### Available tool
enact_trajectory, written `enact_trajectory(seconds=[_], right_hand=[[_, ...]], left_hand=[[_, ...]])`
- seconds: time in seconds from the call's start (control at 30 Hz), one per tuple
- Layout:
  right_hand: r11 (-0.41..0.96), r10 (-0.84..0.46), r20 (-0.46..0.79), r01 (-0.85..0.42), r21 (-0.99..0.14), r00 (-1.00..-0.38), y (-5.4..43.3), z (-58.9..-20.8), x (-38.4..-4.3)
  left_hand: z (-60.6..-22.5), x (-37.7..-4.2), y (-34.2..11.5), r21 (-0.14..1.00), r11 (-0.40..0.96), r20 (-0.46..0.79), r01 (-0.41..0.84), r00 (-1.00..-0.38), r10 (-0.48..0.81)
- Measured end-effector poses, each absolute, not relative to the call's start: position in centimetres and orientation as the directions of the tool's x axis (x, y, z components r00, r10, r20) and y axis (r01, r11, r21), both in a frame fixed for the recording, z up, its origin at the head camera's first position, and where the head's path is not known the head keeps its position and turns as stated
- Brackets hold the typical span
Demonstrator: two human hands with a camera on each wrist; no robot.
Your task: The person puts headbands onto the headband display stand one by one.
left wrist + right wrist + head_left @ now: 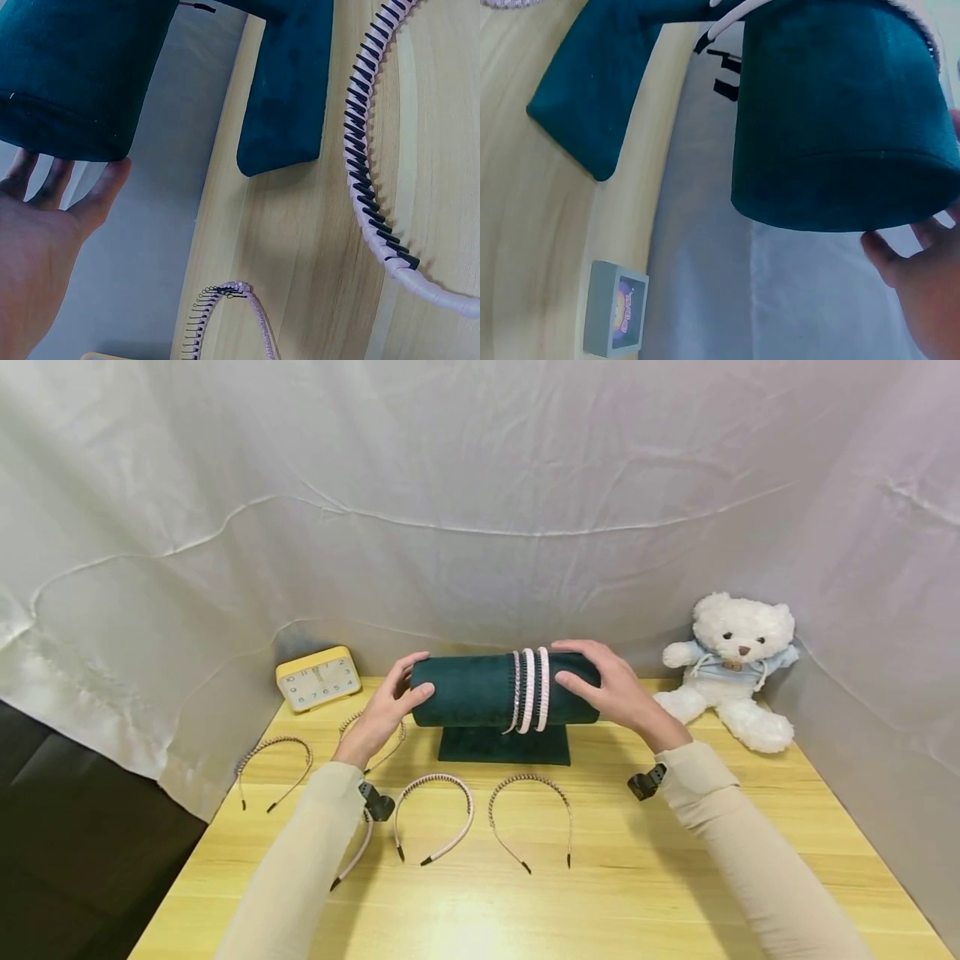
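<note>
Three bands [528, 689] hang on the stand [465, 693], five lie off it: we judge the work under half done.
We see the stand upright on the table [600, 902], its bands close together right of the middle, the left stretch of the roll bare. Our left hand [381, 708] and right hand [618, 695] grip the roll's two ends, thumbs in front, fingers curled over the top; neither holds a band. Still on the table we count a pink band [470, 806] and a brown band [530, 777] in front, a far-left band [274, 741], and two more partly hidden by our left arm. Farther out sit a clock [320, 679] and a bear [731, 667].
</note>
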State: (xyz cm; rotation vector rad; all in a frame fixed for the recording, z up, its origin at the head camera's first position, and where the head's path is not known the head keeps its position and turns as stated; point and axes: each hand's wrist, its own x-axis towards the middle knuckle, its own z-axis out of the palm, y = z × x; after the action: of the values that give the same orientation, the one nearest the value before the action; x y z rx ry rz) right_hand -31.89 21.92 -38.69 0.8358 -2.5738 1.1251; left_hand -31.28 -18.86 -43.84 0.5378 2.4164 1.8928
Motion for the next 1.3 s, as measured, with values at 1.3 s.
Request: enact_trajectory(seconds=[1.3], right_hand=[[0.284,-0.699,0.348,-0.689,-0.667,-0.625,17.7,-45.2,-24.2]], left_hand=[[-44.0,-31.4,-18.7,0.951,0.179,0.196,0.250,-0.941,0.275]])
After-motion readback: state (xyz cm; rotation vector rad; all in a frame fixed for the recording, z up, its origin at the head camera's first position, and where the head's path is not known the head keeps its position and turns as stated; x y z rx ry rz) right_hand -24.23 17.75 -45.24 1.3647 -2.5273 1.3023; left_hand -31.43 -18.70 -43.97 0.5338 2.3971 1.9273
